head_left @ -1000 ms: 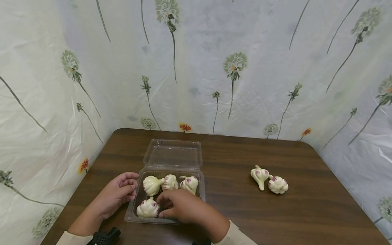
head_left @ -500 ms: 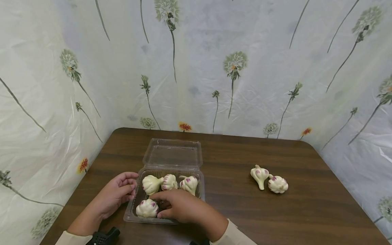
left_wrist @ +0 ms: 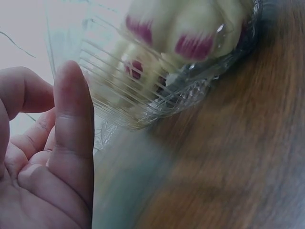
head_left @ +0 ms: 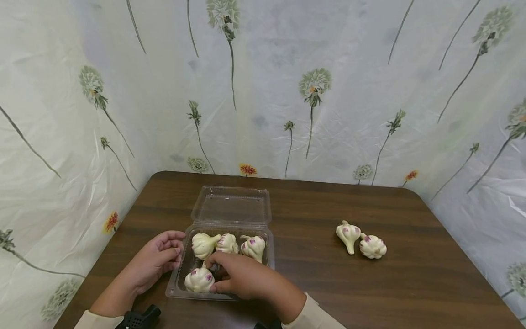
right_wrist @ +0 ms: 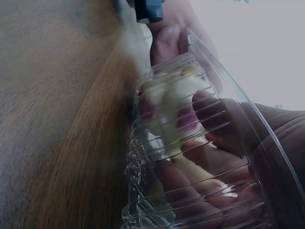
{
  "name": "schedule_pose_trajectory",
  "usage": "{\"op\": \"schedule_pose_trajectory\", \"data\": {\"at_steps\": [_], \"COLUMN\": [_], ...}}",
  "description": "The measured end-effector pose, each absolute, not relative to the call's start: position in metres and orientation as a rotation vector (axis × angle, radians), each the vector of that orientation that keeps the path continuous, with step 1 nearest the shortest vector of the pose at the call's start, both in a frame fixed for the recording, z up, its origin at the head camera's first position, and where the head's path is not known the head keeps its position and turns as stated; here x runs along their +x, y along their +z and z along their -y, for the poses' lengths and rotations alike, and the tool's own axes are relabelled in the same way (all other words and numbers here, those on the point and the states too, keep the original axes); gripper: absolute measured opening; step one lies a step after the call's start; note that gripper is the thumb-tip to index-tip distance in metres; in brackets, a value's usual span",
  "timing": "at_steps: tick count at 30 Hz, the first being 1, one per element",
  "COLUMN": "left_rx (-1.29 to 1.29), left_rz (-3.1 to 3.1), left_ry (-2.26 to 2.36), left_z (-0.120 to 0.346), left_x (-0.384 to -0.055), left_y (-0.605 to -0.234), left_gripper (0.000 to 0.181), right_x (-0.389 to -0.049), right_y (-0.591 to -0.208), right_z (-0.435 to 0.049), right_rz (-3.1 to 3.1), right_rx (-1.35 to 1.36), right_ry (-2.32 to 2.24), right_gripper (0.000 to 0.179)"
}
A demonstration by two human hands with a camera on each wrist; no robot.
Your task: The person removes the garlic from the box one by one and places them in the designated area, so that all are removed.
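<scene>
A clear plastic clamshell box (head_left: 174, 292) stands with its lid (head_left: 231, 206) tipped back. Inside lie several garlic bulbs with purple marks: one at back left (head_left: 203, 246), one at back middle (head_left: 227, 243), one at back right (head_left: 253, 247). My right hand (head_left: 242, 276) reaches into the box and grips the front left garlic bulb (head_left: 199, 279) by its right side, thumb and forefinger bent about it. In the right wrist view its fingers (right_wrist: 214, 162) show through the ribbed wall. My left hand (head_left: 158, 258) rests loosely bent against the box's left side; its thumb (left_wrist: 71, 119) is by the wall.
Two more garlic bulbs, one upright-looking (head_left: 348, 236) and one rounder (head_left: 373, 247), lie close together on the right of the brown wooden table (head_left: 312, 283). A flower-printed sheet (head_left: 263, 91) hangs behind and beside the table.
My right forefinger stretched left over the front left garlic bulb, then drew back in against it. That bulb has shifted slightly right. My left hand stays in place.
</scene>
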State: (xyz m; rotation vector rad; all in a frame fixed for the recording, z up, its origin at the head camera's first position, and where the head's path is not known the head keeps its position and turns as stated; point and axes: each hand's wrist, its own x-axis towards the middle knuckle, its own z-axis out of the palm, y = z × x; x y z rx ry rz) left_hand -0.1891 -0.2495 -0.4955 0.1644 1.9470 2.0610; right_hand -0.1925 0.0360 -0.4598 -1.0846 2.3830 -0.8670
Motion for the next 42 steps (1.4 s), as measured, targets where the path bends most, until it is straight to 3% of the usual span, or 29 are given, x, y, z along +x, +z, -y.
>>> {"op": "schedule_pose_trajectory", "data": {"at_steps": [7,16,33,42], "left_rx": [0.173,0.169,0.141,0.162], "left_rz": [-1.947,-1.947,-1.964,-1.954], "left_ry": [2.055,2.058,2.041,2.058], "left_z": [0.2492,0.2495,0.2490,0.2501], "left_x": [-0.1891,-0.1887,-0.1885,-0.1878], "left_y": [-0.4952,-0.4944,-0.4944,-0.4924], "left_gripper": [0.040,0.040,0.041,0.042], "right_x": [-0.1954,-0.1944,-0.1931,-0.1943], "right_y": [-0.4608,-0.4596,-0.4579,-0.4558], "right_z": [-0.0357,-0.0347,-0.0357,-0.0394], "right_rz": [-2.342,-2.360,-2.432,-2.459], "right_rx": [-1.268,-1.235,-1.218,-1.195], "right_ry": [-0.768,-0.813,-0.759,-0.795], "right_gripper": [0.058,0.038,0.042,0.032]}}
